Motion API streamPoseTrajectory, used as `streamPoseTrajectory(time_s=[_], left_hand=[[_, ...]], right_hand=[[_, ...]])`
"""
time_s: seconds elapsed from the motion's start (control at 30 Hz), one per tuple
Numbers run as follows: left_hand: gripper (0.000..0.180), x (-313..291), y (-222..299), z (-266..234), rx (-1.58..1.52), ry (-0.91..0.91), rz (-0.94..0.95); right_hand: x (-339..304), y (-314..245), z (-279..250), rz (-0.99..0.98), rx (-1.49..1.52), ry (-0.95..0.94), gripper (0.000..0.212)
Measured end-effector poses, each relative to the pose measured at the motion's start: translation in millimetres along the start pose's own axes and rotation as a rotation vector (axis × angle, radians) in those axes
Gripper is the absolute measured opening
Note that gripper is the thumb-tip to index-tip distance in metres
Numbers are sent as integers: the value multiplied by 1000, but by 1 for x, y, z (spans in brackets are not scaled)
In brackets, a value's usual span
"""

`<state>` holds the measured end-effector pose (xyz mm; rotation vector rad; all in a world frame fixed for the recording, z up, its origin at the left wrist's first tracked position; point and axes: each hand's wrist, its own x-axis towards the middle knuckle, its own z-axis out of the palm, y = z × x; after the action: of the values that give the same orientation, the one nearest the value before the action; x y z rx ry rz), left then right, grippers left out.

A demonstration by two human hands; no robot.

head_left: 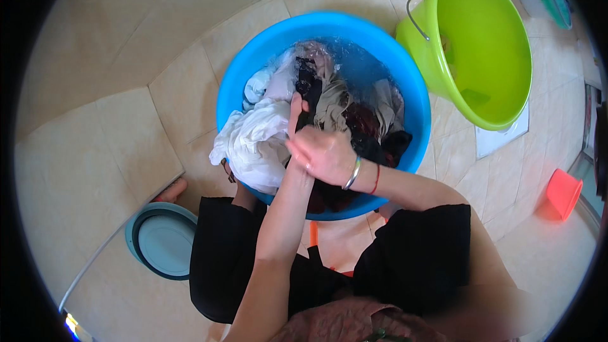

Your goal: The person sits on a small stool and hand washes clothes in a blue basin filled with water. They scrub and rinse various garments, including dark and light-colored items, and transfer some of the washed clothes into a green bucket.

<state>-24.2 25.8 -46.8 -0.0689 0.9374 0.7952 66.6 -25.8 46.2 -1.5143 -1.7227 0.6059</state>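
Right hand (323,151) — round left wrist (300,174) — above laundry (253,142)

Beige tiled floor (183,104), pale beige wall (142,12)

Right hand (324,152) around left wrist (299,175) over wet laundry (332,104) in blue basin (418,120).

Light is soft; floor tiles (190,88) bend toward black edges.
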Motion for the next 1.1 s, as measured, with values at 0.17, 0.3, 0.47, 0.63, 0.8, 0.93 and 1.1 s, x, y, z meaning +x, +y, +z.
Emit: streamPoseTrajectory(time_s=[0.17,0.3,0.47,0.63,0.8,0.93,1.1], left_hand=[[34,-40,-15,51,48,224,127],[29,-40,-47,66,1015,-119,496],[52,-46,-48,89,1410,-233,315],[55,-28,-44,32,1030,-74,391],[48,-19,-21,29,451,56,167],[51,0,-21,27,371,36,138],[50,21,-9,32,272,-36,189]], right_hand=[[19,58,4,16,-195,-22,10],[-25,154,-9,453,-134,-71,7],[-37,171,-62,352,-467,121,9],[23,118,-34,152,-199,101,42],[20,172,29,367,-640,-369,58],[26,201,26,603,-264,-259,54],[27,115,-3,345,268,74,36]])
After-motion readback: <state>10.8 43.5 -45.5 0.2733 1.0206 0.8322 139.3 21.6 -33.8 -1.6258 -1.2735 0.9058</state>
